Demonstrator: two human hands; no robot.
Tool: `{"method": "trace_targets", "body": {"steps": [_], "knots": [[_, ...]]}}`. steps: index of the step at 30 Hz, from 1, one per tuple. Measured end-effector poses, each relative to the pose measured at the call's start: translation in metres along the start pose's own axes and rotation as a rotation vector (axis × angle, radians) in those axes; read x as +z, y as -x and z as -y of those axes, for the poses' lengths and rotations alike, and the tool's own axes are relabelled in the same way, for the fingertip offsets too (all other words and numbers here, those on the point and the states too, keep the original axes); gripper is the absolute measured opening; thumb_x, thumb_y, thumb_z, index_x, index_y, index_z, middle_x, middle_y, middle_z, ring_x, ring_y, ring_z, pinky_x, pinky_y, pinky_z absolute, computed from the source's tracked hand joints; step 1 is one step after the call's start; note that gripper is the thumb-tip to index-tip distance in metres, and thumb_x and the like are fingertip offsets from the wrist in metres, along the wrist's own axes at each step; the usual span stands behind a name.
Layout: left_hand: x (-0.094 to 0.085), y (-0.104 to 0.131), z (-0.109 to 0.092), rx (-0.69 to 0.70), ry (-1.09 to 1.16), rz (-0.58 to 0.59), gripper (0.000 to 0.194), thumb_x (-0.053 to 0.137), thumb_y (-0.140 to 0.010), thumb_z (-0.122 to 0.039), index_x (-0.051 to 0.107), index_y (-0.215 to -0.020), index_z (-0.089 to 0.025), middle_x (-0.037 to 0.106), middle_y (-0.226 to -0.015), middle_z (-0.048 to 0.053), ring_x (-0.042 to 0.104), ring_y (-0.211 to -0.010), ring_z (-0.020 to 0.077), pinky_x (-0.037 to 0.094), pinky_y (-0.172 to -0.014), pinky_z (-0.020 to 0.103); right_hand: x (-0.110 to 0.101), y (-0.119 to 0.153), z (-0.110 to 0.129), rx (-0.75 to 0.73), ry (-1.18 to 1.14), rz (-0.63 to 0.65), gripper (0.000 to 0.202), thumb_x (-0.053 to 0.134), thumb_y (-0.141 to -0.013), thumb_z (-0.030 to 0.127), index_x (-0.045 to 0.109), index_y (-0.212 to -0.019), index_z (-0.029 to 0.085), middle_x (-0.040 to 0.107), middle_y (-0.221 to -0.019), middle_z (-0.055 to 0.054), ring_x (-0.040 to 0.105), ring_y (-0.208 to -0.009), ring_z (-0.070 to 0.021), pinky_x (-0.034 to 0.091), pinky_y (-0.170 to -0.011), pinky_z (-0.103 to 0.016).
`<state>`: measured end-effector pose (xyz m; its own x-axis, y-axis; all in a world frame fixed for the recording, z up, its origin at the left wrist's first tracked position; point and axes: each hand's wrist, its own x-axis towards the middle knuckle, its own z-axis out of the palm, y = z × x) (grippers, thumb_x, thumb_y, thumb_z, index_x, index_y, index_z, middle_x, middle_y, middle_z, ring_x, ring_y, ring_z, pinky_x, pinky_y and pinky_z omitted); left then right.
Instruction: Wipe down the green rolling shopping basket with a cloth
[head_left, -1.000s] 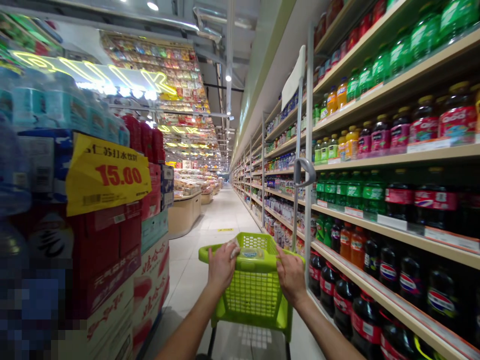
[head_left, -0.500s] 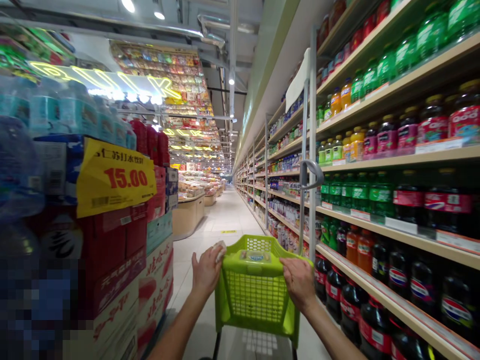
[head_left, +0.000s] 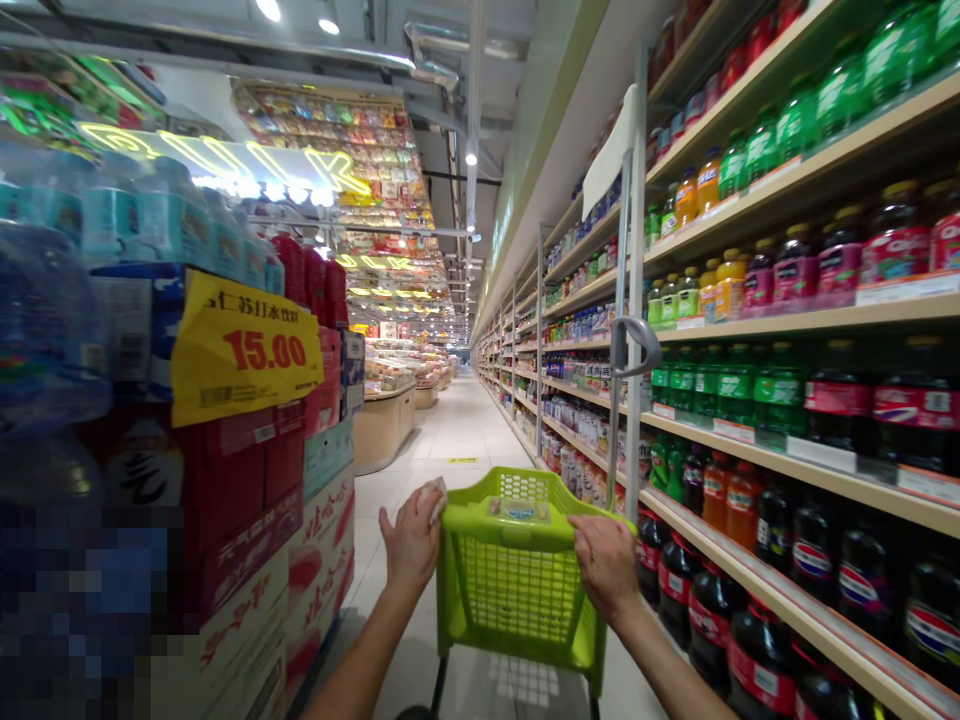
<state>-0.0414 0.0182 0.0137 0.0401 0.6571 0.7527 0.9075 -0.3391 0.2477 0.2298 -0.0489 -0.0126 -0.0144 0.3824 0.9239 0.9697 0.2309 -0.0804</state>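
Note:
A lime-green plastic shopping cart (head_left: 517, 590) stands in front of me, its lattice basket facing me. At the left end of its handle, my left hand (head_left: 411, 540) is closed, with a crumpled white tissue-like piece (head_left: 435, 490) between its fingers and the cart. My right hand (head_left: 609, 568) is closed over the right part of the handle (head_left: 525, 530), knuckles up. A small clear-covered label (head_left: 519, 510) sits on the handle's middle. The undersides of both grips are hidden.
Drink shelves (head_left: 795, 460) run along the right, with a grey pole and loop handle (head_left: 636, 347) standing against them. Stacked drink cartons (head_left: 247, 500) with a yellow price sign (head_left: 247, 350) rise close on the left. A tiled aisle (head_left: 450, 430) stretches ahead past wooden food bins (head_left: 384, 425).
The cartons, shelves, cart and hands all appear slightly farther right in the view. Both hands keep their places on the cart.

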Motion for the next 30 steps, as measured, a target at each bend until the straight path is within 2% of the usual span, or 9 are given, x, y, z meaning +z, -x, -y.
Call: {"method": "trace_targets", "body": {"steps": [6,9,12,14,18,20,22,26,30], "knots": [[0.010,0.007,-0.047,0.246,0.135,0.066,0.039,0.042,-0.077,-0.013,0.053,-0.111,-0.030,0.055,-0.122,0.003,0.046,-0.115,0.0228,0.018,-0.102,0.056,-0.001,-0.001,0.001,-0.005,-0.006,-0.002,0.030,0.033,-0.086,0.025,0.062,-0.093,0.021,0.066,-0.089,-0.003,0.055,-0.087,-0.0184,0.031,-0.084,-0.037],[0.004,0.001,-0.029,0.217,0.108,0.083,0.037,0.040,-0.080,-0.015,0.053,-0.111,-0.030,0.056,-0.121,0.002,0.047,-0.114,0.0223,0.016,-0.103,0.057,-0.003,-0.001,-0.001,-0.011,-0.013,0.020,0.030,0.033,-0.086,0.024,0.062,-0.094,0.021,0.066,-0.090,-0.002,0.055,-0.088,-0.0183,0.030,-0.085,-0.037],[-0.002,-0.004,-0.005,0.036,0.038,0.050,0.035,0.037,-0.081,-0.016,0.053,-0.111,-0.028,0.054,-0.123,0.005,0.046,-0.114,0.0238,0.016,-0.100,0.060,-0.003,0.000,0.000,0.003,-0.023,0.020,0.030,0.033,-0.086,0.024,0.062,-0.093,0.021,0.066,-0.089,-0.003,0.055,-0.088,-0.0183,0.030,-0.085,-0.037],[-0.003,-0.003,-0.007,0.009,0.039,0.054,0.036,0.037,-0.081,-0.015,0.053,-0.110,-0.027,0.054,-0.122,0.006,0.046,-0.115,0.0233,0.017,-0.100,0.059,-0.003,-0.001,0.002,0.027,-0.026,0.019,0.030,0.033,-0.086,0.024,0.063,-0.091,0.021,0.066,-0.087,-0.003,0.055,-0.087,-0.0184,0.030,-0.085,-0.038],[0.007,0.005,-0.061,0.230,0.169,0.146,0.037,0.041,-0.080,-0.017,0.049,-0.115,-0.027,0.053,-0.125,0.004,0.042,-0.119,0.0216,0.015,-0.102,0.057,-0.001,-0.013,0.014,0.064,-0.030,0.020,0.029,0.037,-0.084,0.025,0.060,-0.101,0.020,0.063,-0.101,-0.006,0.053,-0.097,-0.0215,0.031,-0.088,-0.042],[0.012,0.006,-0.087,0.365,0.248,0.211,0.049,0.046,-0.079,-0.023,0.036,-0.127,-0.023,0.047,-0.130,0.008,0.039,-0.122,0.0218,0.015,-0.104,0.055,-0.001,-0.025,0.026,0.020,-0.091,0.028,0.035,0.037,-0.083,0.025,0.052,-0.114,0.019,0.054,-0.118,-0.010,0.046,-0.109,-0.0224,0.032,-0.091,-0.042],[0.015,0.005,-0.098,0.432,0.286,0.272,0.066,0.052,-0.074,-0.027,0.025,-0.133,-0.016,0.040,-0.135,0.013,0.035,-0.125,0.0231,0.015,-0.105,0.053,0.001,-0.036,0.039,-0.042,-0.181,0.107,0.039,0.036,-0.084,0.024,0.048,-0.121,0.018,0.048,-0.125,-0.010,0.043,-0.114,-0.0205,0.035,-0.092,-0.038],[0.011,-0.002,-0.072,0.307,0.210,0.352,0.080,0.057,-0.066,-0.033,0.021,-0.134,-0.012,0.033,-0.138,0.018,0.029,-0.128,0.0286,0.014,-0.104,0.055,0.010,-0.051,0.068,-0.055,-0.168,0.321,0.036,0.047,-0.080,0.032,0.053,-0.115,0.022,0.054,-0.117,-0.009,0.046,-0.109,-0.0241,0.038,-0.088,-0.042],[0.003,-0.004,-0.044,0.266,0.121,0.379,0.084,0.064,-0.060,-0.040,0.028,-0.131,-0.014,0.043,-0.132,0.016,0.036,-0.123,0.0287,0.013,-0.105,0.053,0.021,-0.053,0.085,-0.025,-0.069,0.339,0.029,0.059,-0.074,0.032,0.060,-0.102,0.026,0.054,-0.112,-0.009,0.045,-0.106,-0.0273,0.038,-0.086,-0.046]]}}
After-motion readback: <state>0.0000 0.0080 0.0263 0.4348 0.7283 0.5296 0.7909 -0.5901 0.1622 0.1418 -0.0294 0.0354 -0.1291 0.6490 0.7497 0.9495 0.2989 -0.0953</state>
